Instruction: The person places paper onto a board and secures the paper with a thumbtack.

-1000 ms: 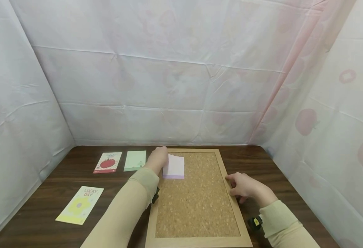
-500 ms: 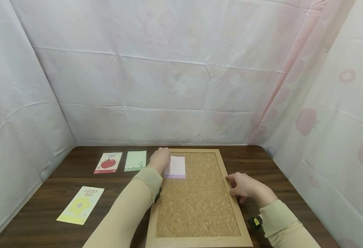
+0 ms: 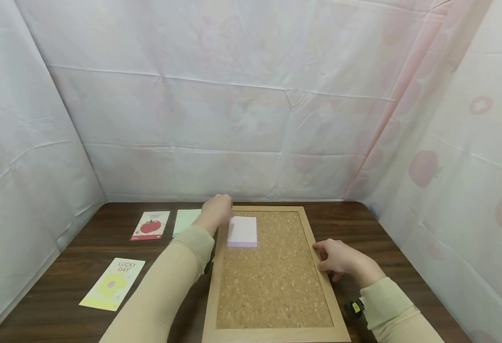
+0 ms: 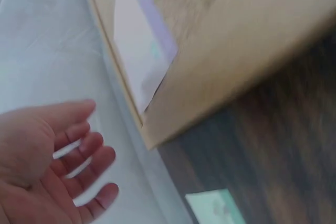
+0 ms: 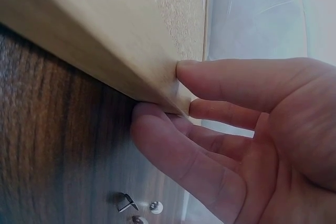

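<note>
A cork board in a pale wooden frame lies lengthwise on the dark table. On its upper left corner area lies a white note card with a purple lower band. My left hand is raised just off that card, over the board's far left corner. In the left wrist view this hand holds nothing and its fingers are loosely bent. My right hand pinches the board's right frame edge, thumb on top and fingers against the outer side.
To the left lie a red apple card, a green card half covered by my left arm, and a yellow flower card. Small shiny metal bits sit on the table below my right hand. Pale curtains enclose the table.
My left hand shifted slightly right with the purple-banded card, then let go and lifted back and left. The card now lies flatter on the cork. My right hand stays put.
</note>
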### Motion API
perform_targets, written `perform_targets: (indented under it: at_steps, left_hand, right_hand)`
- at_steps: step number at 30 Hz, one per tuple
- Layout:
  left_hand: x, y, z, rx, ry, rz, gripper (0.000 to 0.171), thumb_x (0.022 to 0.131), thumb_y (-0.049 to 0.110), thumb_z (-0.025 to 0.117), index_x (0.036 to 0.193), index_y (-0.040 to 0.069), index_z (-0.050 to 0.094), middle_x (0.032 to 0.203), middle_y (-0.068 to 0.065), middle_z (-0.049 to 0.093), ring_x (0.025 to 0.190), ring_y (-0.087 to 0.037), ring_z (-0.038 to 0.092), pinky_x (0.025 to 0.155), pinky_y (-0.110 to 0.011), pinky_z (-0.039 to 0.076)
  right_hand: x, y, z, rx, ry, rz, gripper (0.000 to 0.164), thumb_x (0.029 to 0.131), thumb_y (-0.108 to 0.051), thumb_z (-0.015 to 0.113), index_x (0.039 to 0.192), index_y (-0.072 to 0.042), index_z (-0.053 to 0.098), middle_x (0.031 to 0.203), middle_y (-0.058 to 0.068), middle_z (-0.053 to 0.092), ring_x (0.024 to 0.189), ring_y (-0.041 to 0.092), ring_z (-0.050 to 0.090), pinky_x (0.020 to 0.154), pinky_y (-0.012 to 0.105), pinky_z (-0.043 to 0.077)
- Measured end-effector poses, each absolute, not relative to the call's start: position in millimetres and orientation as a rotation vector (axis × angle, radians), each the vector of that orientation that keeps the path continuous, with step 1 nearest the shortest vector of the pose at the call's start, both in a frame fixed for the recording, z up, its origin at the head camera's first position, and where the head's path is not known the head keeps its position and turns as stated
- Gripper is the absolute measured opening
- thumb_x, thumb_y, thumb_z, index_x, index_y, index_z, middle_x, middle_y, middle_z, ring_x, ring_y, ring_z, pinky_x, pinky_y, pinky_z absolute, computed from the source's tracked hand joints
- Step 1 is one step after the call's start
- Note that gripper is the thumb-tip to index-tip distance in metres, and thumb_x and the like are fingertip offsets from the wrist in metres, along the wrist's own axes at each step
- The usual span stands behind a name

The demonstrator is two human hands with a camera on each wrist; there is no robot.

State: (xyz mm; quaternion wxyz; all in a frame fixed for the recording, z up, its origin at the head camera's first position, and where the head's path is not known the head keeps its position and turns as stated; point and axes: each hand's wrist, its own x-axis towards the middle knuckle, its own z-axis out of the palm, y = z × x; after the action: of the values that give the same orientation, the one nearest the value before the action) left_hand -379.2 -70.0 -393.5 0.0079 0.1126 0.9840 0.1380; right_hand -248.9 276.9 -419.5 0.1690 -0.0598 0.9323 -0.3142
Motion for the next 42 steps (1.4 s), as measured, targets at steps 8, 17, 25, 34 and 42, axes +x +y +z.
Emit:
perform_targets:
  at_steps: [8,17,25,34,42]
  left_hand:
    - [-383,-83,-386,0.551,3.074,0.430,0.024,0.092,0.023,0.075,0.111,0.011,0.069,0.111,-0.007,0.065,0.099,-0.025,0.062,0.085,-0.044,0.053]
    - [-378,-95,-394,0.743,2.948,0.464,0.055,0.089,0.029,0.079,0.135,0.008,0.061,0.142,-0.012,0.052,0.132,-0.034,0.049,0.107,-0.050,0.042]
    - [-375,-100,-404,0.838,2.849,0.440,0.068,0.087,0.031,0.081,0.143,0.002,0.054,0.145,-0.015,0.050,0.136,-0.034,0.046,0.112,-0.047,0.038]
    - [-368,-97,-416,0.795,2.797,0.433,0.071,0.084,0.029,0.082,0.145,0.005,0.054,0.150,-0.013,0.050,0.140,-0.033,0.044,0.114,-0.048,0.036]
    - [-367,-96,-427,0.815,2.813,0.367,0.069,0.084,0.032,0.082,0.143,0.006,0.057,0.151,-0.013,0.050,0.141,-0.032,0.044,0.115,-0.045,0.034]
  right_hand:
    - [-249,277,-419,-0.183,2.655,-0.891,0.067,0.085,0.004,0.072,0.147,0.005,0.046,0.090,0.011,0.054,0.065,0.024,0.065,0.050,0.039,0.057]
    - [-248,277,-419,-0.188,2.668,-0.890,0.067,0.085,0.004,0.072,0.147,0.006,0.047,0.089,0.011,0.053,0.064,0.024,0.065,0.049,0.039,0.056]
    - [-247,278,-418,-0.179,2.658,-0.900,0.067,0.085,0.003,0.072,0.147,0.006,0.046,0.094,0.011,0.055,0.069,0.023,0.065,0.050,0.039,0.057]
    - [-248,280,-419,-0.183,2.653,-0.906,0.067,0.086,0.004,0.072,0.147,0.006,0.046,0.096,0.011,0.055,0.067,0.024,0.066,0.050,0.039,0.057]
    - [-249,279,-420,-0.183,2.648,-0.906,0.068,0.086,0.003,0.072,0.148,0.006,0.046,0.094,0.010,0.056,0.065,0.024,0.066,0.049,0.039,0.057]
